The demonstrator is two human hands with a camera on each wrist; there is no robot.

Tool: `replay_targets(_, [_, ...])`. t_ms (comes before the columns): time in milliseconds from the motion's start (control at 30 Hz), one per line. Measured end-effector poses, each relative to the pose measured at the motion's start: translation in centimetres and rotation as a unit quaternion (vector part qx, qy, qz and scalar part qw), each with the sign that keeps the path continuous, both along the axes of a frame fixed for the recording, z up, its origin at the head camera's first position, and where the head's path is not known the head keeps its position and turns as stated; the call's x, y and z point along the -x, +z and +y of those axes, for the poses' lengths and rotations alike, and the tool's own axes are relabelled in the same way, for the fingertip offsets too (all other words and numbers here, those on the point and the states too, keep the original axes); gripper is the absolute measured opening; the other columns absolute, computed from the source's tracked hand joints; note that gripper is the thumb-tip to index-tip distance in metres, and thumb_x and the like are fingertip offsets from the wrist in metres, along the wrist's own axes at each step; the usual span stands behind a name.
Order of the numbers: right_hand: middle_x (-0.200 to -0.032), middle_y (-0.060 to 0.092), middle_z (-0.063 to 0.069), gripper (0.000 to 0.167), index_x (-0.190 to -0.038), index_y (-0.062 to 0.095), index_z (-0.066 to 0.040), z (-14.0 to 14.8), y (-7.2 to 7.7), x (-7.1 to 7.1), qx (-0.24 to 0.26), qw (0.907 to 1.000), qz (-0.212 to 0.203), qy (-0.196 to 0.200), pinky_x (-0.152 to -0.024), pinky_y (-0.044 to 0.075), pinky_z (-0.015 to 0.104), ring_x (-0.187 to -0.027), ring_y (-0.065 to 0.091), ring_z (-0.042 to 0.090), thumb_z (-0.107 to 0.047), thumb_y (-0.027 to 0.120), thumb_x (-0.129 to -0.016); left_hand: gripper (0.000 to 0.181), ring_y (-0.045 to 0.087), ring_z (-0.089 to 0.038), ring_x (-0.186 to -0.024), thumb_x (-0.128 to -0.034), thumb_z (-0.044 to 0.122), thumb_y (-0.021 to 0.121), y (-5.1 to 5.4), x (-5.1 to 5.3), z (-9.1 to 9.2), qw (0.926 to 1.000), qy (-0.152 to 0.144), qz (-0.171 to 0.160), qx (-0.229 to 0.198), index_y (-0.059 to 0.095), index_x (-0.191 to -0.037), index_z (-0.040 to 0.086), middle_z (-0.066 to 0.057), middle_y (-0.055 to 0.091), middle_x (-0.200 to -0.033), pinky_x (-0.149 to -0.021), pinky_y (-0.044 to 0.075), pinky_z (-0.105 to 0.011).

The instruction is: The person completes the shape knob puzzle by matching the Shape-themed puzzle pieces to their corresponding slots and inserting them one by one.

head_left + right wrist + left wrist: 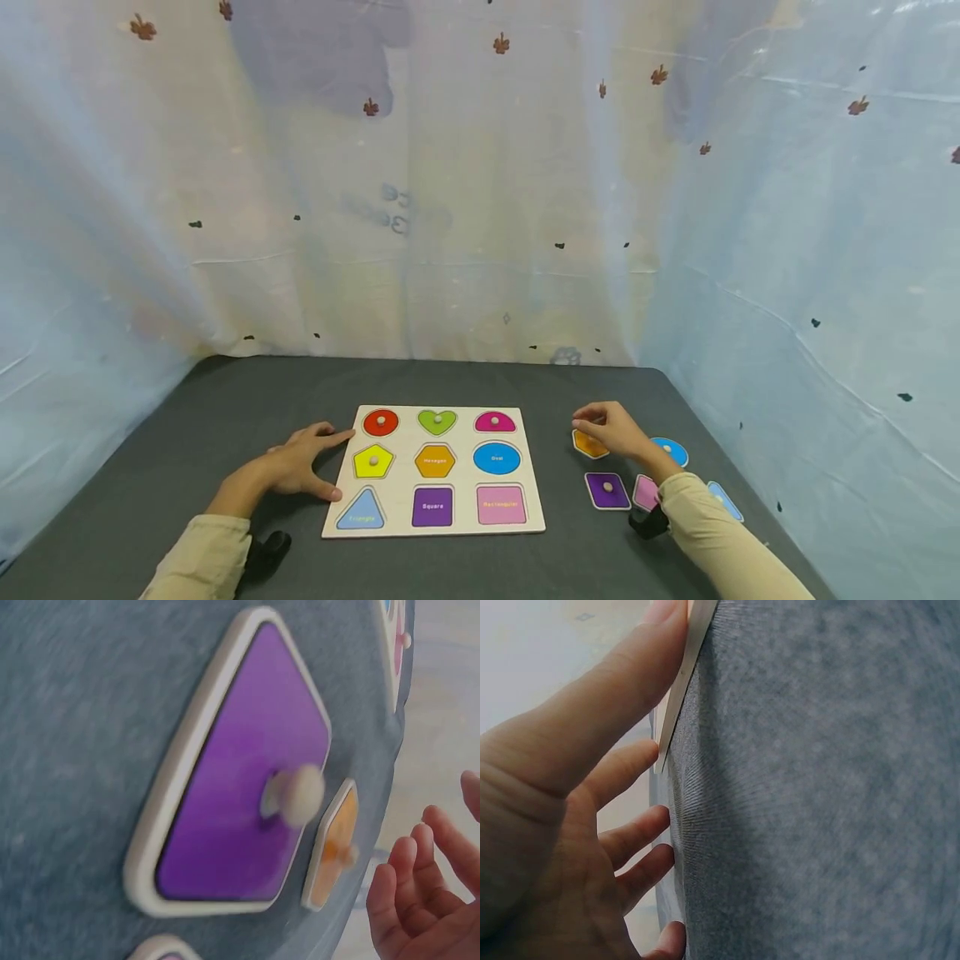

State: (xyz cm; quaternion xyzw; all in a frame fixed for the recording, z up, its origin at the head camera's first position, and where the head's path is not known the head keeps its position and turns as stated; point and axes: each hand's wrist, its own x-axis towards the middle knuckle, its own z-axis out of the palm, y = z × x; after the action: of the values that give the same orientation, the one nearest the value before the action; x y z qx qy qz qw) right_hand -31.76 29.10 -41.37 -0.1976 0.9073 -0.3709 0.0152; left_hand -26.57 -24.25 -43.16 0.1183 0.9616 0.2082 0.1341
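Note:
A white board (465, 425) lies on the dark table. Knobs stand on its red circle, green heart, magenta half-circle and yellow pentagon; its other printed shapes show no knobs. My left hand (288, 467) touches the board's left edge with thumb and forefinger; in the left wrist view the fingers of that hand (592, 795) are spread beside the board edge (679, 690). Over the orange hexagon piece (590, 448) is my right hand (617, 429), holding nothing. The right wrist view has a gap between this hand (431, 900) and the knobbed orange piece (328, 862).
Nearer the front lies a knobbed purple square piece (597, 500), large in the right wrist view (225, 795). Beside it is a pink piece (645, 493), partly covered by the right arm. A blue oval piece (677, 453) and a light blue piece (724, 502) lie farther right.

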Motion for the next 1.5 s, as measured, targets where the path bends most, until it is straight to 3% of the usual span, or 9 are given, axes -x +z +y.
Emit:
replay_targets(200, [-0.098,0.069,0.021,0.031,-0.118,0.066,0.014,1.2,-0.6,0.2,-0.009,0.9998,-0.02,-0.004,-0.066,0.056,0.026,-0.08,0.064,0.017,-0.011,0.065,-0.098,0.109,0.03,-0.054,-0.139,-0.0685,0.05,0.09,0.1,0.0,0.0,1.0,-0.003,-0.001,-0.001,0.037,-0.157,0.016,-0.028,0.031,-0.155,-0.1,0.022,-0.086])
replay_targets(467, [-0.09,0.065,0.019,0.023,-0.11,0.069,0.014,2.2,-1.1,0.4,-0.02,0.9992,-0.03,-0.016,-0.063,0.047,0.021,-0.079,0.055,0.016,0.0,0.07,-0.091,0.108,0.031,-0.054,-0.139,-0.0682,0.05,0.09,0.1,0.0,0.0,1.0,-0.004,0.006,-0.003,0.038,-0.157,0.016,-0.027,0.032,-0.154,-0.099,0.022,-0.086])
replay_targets(700, [-0.094,0.072,0.021,0.021,-0.108,0.07,0.013,2.7,-1.6,0.3,-0.023,0.9983,-0.049,-0.024,-0.066,0.05,0.022,-0.079,0.06,0.016,-0.001,0.069,-0.093,0.108,0.031,-0.054,-0.139,-0.0684,0.049,0.091,-0.2,0.1,-0.2,1.0,-0.001,0.004,0.001,0.038,-0.157,0.017,-0.027,0.033,-0.154,-0.099,0.022,-0.086])
replay_targets(1133, [-0.088,0.071,0.022,0.017,-0.099,0.072,0.012,2.9,-2.2,0.7,-0.022,0.9996,-0.019,-0.002,-0.064,0.048,0.021,-0.074,0.057,0.01,-0.003,0.069,-0.093,0.107,0.03,-0.052,-0.139,-0.0685,0.048,0.091,0.0,-0.2,0.0,0.9999,0.0,0.003,-0.012,0.039,-0.157,0.016,-0.026,0.032,-0.154,-0.1,0.023,-0.083])
replay_targets(1500, [-0.095,0.072,0.021,0.017,-0.102,0.073,0.009,2.5,-2.1,0.8,-0.018,0.9996,-0.009,-0.019,-0.069,0.052,0.021,-0.085,0.062,0.018,-0.006,0.068,-0.095,0.107,0.03,-0.052,-0.139,-0.0678,0.047,0.092,-0.4,-0.1,-0.2,0.9999,0.005,0.005,-0.014,0.039,-0.156,0.017,-0.026,0.033,-0.154,-0.1,0.022,-0.085])
